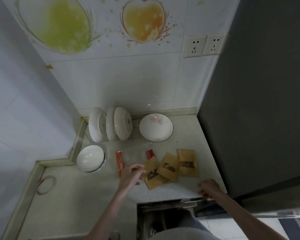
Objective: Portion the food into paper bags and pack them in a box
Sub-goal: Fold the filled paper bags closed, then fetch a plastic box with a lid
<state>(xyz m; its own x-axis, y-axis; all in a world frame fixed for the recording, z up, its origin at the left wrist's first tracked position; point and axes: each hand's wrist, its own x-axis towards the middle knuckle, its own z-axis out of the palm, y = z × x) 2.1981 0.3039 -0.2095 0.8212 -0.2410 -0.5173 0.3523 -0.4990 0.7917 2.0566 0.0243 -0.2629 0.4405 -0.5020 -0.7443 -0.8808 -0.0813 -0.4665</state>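
Three brown paper bags with small windows lie on the pale counter (87, 196): a near one (154, 179), a middle one (169, 167) and a right one (188, 163). A clear plastic bag (135, 153) with an orange strip and a red label lies just behind them. My left hand (133, 174) is at the near bag's left edge, with fingers and thumb curled around that edge. My right hand (207, 188) rests on the counter's front edge, to the right of the bags, fingers loosely bent and holding nothing. No box is in view.
A white bowl (90, 158) sits left of the bags. Plates stand in a rack (111, 125) at the back, beside a flowered bowl (156, 127). A tape roll (46, 185) lies at the left. A dark fridge (258, 101) bounds the right side.
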